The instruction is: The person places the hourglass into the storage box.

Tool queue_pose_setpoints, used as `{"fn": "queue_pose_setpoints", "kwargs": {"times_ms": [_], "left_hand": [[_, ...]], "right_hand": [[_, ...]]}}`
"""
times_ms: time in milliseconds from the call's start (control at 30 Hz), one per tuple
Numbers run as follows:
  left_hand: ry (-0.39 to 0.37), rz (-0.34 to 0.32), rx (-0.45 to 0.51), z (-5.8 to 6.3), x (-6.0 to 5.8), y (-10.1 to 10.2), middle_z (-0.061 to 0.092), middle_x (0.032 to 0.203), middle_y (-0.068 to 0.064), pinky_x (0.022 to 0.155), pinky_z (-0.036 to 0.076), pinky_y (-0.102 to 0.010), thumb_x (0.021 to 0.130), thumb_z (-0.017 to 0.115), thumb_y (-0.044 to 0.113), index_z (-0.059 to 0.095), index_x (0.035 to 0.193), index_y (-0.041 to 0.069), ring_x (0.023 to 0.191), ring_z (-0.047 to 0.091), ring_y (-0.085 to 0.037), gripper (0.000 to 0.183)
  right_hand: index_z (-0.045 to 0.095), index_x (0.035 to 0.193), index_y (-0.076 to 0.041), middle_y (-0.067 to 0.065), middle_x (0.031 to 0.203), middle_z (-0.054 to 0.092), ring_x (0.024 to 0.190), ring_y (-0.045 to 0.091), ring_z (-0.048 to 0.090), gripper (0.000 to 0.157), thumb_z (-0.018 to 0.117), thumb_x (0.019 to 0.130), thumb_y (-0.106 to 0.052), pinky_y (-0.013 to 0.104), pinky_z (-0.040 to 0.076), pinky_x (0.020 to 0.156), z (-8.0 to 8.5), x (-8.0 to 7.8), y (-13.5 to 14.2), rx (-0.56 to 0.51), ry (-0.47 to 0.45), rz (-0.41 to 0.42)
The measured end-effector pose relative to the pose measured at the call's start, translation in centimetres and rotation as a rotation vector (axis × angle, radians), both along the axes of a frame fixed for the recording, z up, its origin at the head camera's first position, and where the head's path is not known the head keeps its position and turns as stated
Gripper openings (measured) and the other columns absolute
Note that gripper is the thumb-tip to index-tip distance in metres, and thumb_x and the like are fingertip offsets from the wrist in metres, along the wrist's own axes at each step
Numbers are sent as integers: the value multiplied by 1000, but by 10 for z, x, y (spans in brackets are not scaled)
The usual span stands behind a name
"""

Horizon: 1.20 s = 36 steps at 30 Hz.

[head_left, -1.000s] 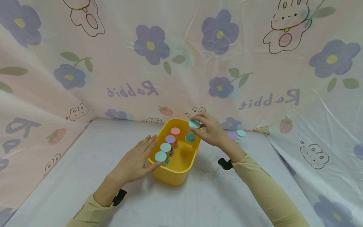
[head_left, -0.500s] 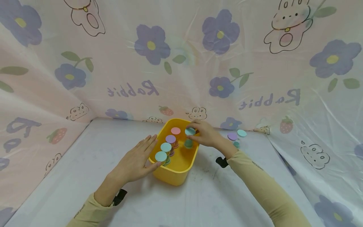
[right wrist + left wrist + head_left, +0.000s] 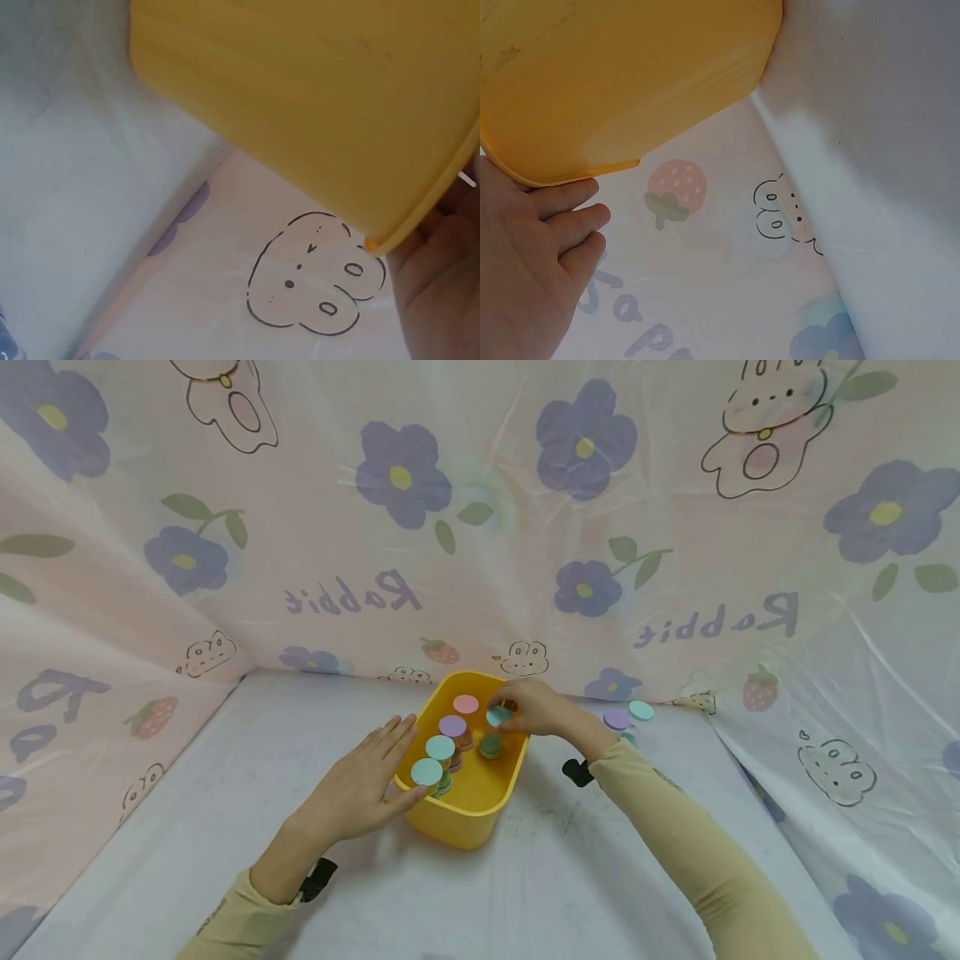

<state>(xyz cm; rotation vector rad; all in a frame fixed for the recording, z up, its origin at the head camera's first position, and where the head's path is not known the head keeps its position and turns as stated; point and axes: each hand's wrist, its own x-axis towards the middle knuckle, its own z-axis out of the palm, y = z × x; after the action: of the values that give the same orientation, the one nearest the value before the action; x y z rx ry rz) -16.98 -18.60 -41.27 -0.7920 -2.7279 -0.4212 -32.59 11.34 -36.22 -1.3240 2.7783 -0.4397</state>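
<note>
A yellow plastic bin (image 3: 454, 828) stands on the white surface. My left hand (image 3: 352, 797) lies at its left rim with straight fingers; in the left wrist view its fingertips (image 3: 581, 199) are beside the rim. Over the bin's far right part, my right hand (image 3: 542, 710) pinches a light-blue round-topped piece (image 3: 498, 717) with a green lower end (image 3: 491, 746). Along the bin's left side runs a row of similar pieces: pink (image 3: 466, 703), purple (image 3: 452, 726), and two light blue (image 3: 440, 747). In the right wrist view the bin wall hides most of the right hand (image 3: 442, 292).
Right of the bin lie a purple piece (image 3: 616, 720) and a light-blue one (image 3: 641, 711), with a teal bit (image 3: 627, 738) partly hidden by the right arm. A printed curtain (image 3: 480, 552) rises behind and at both sides.
The right hand has moved left and lower into the bin with the light-blue piece. The left hand and the bin have stayed in place.
</note>
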Motion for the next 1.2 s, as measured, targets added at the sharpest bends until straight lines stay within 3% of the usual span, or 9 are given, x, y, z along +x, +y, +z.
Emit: {"fn": "queue_pose_setpoints", "kwargs": {"times_ms": [400,867,1200], "left_hand": [[-5,2,2,0,0,0,24,171,-14,127,24,-52,102,55,59,30,162,-2,158,21,-33,89],[14,-3,6,-1,0,1,25,170,-15,126,26,-53,102,56,58,31,162,-2,157,24,-35,88],[16,-6,5,-1,0,0,24,171,-15,126,27,-53,102,55,59,29,162,-1,157,24,-35,89]], "right_hand": [[77,121,-9,4,110,74,96,24,65,35,85,87,-15,36,58,92,4,-2,-6,62,-106,-40],[74,130,-7,8,126,74,112,23,68,40,81,92,-15,41,55,105,7,5,-9,120,-131,-69],[72,132,-6,10,131,72,120,28,66,37,76,95,-14,45,53,108,11,15,-2,27,-98,-54]]}}
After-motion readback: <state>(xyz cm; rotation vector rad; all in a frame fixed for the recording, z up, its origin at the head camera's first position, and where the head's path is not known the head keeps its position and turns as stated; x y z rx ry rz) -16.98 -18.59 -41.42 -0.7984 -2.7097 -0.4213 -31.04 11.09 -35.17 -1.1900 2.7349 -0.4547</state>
